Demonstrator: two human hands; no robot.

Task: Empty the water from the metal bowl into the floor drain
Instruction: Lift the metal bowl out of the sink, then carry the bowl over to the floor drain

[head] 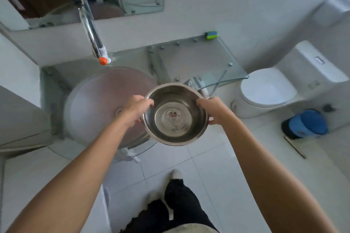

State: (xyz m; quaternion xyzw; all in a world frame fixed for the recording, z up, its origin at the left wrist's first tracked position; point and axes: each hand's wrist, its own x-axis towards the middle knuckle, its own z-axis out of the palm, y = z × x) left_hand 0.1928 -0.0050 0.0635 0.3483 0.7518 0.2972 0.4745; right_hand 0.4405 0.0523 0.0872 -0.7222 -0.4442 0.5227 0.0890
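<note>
- The tiled floor (217, 172) fills the lower half of the room, white and bare; no drain shows in it.
- The glass counter (198, 58) runs along the wall, with a round basin (98, 104) at 9 o'clock from the bowl and a chrome tap (89, 24) reaching over it from 11 o'clock.
- The toilet (265, 89), lid down, stands at 3 o'clock from the bowl; a blue bin (306, 125) sits on the floor beyond it.
- The bowl (175, 114) is held level in mid-air, just past the counter's front edge, above the floor. Whether water lies in it I cannot tell; a small reddish mark shows on its bottom.
- The left hand (137, 109) is clamped on the rim at 9 o'clock.
- The right hand (213, 109) is clamped on the rim at 3 o'clock.
- A green-and-blue sponge (211, 35) lies on the counter's far corner, at 1 o'clock.
</note>
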